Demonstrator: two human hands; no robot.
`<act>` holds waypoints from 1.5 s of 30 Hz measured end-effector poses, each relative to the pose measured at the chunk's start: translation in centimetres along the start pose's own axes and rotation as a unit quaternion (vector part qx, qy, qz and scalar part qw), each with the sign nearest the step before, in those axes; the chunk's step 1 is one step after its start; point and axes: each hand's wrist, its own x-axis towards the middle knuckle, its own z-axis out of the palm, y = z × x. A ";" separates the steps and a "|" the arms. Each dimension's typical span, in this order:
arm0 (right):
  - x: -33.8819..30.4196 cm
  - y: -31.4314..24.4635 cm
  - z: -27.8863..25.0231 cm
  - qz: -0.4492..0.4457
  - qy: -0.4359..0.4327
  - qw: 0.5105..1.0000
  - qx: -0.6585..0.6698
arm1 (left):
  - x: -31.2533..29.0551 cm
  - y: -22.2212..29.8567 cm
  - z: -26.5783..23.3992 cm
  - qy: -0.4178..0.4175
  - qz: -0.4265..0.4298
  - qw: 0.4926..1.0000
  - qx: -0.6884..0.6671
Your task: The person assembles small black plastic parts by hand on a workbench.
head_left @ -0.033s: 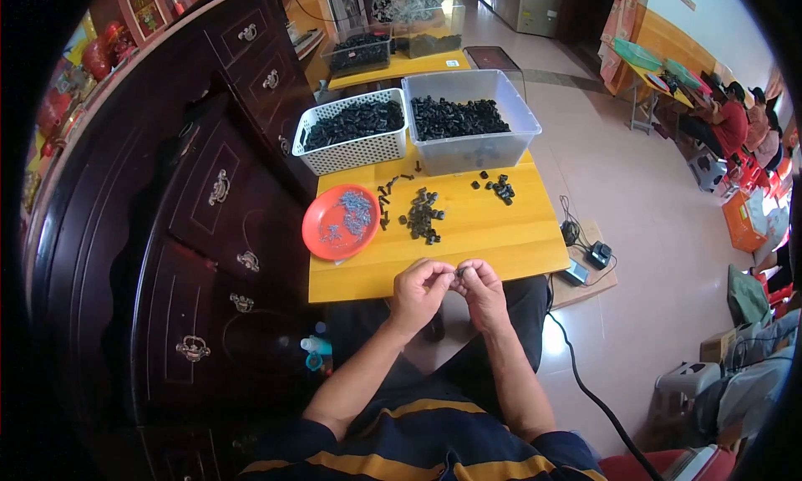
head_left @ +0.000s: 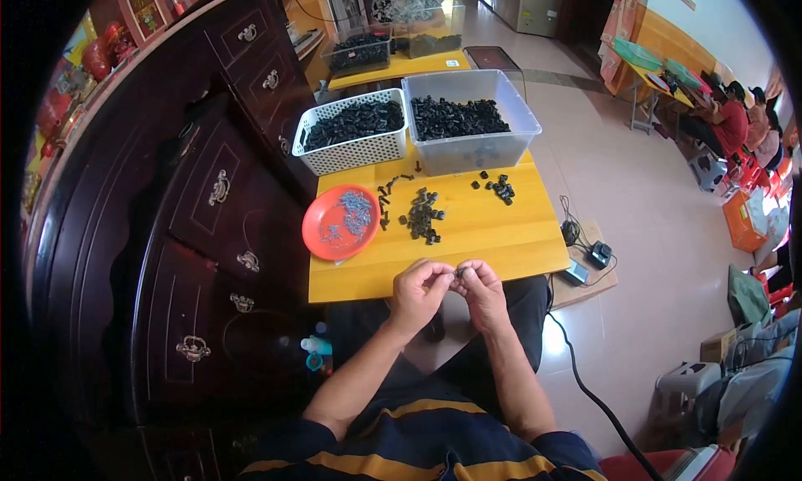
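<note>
Over the near edge of the yellow table (head_left: 501,259), my left hand (head_left: 420,293) and my right hand (head_left: 482,295) meet fingertip to fingertip. Both are closed in a pinch around a small dark part (head_left: 459,273), mostly hidden by the fingers. Beyond them lies a loose pile of small black plastic parts (head_left: 424,218). A line of narrow black pieces (head_left: 384,203) runs to its left, and a smaller black cluster (head_left: 503,188) sits to its right. An orange-red plate (head_left: 322,245) at the left holds many small silvery pieces (head_left: 357,213).
Behind the piles stand a white perforated basket (head_left: 355,152) and a clear plastic bin (head_left: 476,157), both filled with black parts. A dark wooden cabinet (head_left: 209,255) borders the left. A black cable (head_left: 585,381) crosses the floor at right. Other people sit at far tables.
</note>
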 end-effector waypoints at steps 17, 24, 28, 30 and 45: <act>1.8 -1.3 -2.6 0.086 -0.032 0.996 -0.006 | 2.5 -3.9 -0.2 -0.109 -0.149 0.964 -0.191; 5.2 -3.1 -3.7 0.079 -0.073 0.984 0.143 | 3.6 -7.4 -0.1 -0.038 -0.074 0.990 0.118; 6.7 -2.9 -4.2 0.076 -0.098 0.976 0.176 | 4.9 -8.1 0.3 -0.049 0.023 0.957 0.284; 7.5 -2.5 -4.5 0.084 -0.090 0.982 0.145 | 5.4 -8.5 0.4 -0.053 0.034 0.946 0.319; 8.8 -0.2 -5.9 0.075 -0.091 0.990 0.082 | 6.4 -9.4 0.6 -0.026 0.080 0.948 0.307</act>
